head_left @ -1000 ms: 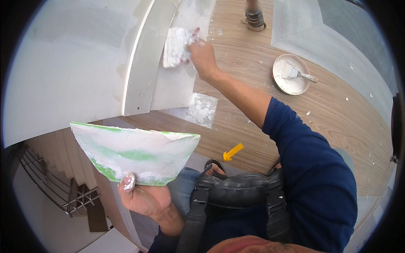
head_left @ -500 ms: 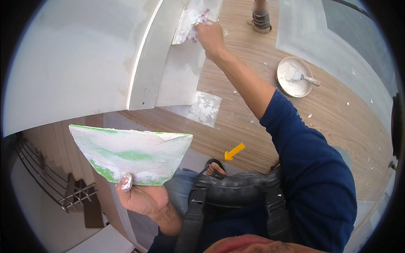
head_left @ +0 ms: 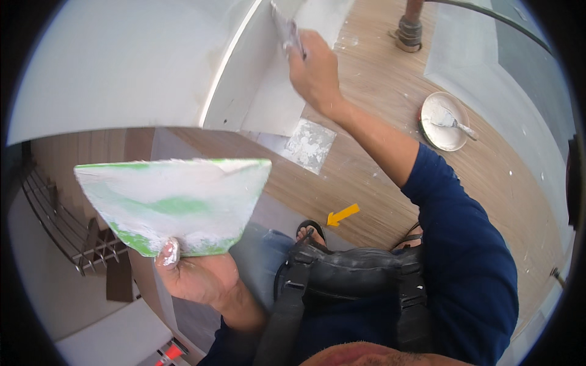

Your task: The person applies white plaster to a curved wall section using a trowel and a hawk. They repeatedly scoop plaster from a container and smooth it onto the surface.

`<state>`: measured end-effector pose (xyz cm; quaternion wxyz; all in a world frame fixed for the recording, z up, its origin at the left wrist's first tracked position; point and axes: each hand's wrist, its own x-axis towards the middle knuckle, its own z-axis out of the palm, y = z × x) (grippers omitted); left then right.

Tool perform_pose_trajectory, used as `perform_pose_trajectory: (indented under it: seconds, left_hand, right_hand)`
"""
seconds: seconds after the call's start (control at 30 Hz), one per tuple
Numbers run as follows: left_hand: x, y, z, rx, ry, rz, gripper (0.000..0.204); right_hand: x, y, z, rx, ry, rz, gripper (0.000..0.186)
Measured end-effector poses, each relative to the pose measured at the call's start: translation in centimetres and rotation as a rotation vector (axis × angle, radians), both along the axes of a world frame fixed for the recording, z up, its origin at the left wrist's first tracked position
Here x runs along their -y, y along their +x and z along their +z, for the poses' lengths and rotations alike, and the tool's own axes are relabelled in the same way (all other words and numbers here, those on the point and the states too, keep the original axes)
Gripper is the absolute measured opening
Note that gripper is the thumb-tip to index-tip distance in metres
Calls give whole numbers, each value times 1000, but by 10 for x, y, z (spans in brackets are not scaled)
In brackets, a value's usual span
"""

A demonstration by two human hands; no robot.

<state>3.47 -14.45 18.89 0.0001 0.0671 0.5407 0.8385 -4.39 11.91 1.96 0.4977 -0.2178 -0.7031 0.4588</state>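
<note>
My left hand [head_left: 204, 279] grips the lower edge of a green plaster hawk [head_left: 174, 204], its thumb on the face. White filler coats most of the hawk, with green showing at the rim and middle. My right hand [head_left: 318, 73] is closed round the handle of a putty knife [head_left: 284, 29] smeared white. The knife's blade is against or close to the grey-white strip [head_left: 241, 88] along the wall's edge; whether it touches is hard to tell. White smears show on my left thumb.
A round bowl [head_left: 448, 135] of white filler stands on the wood-look floor, a small spatula [head_left: 455, 123] lying in it. A white-spattered square [head_left: 310, 145] lies by the wall's foot. A pole-like leg with a dark wrapped foot [head_left: 409, 35] stands beyond. Left are a metal railing [head_left: 58, 229] and stairs.
The putty knife has turned from showing its broad filler-covered face to nearly edge-on at the wall strip. My left hand and the hawk have shifted slightly left and up in view.
</note>
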Motion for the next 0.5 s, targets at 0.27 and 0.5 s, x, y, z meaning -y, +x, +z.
perform_pose_trajectory:
  seconds: [0.27,0.5]
  left_hand:
    - [20,-15,10,-254,32,218,57]
    - [19,-14,4,-162,30,189,58]
  right_hand:
    - [82,69,-23,-105,-7,519,40]
    - [92,38,-49,40,510,395,50]
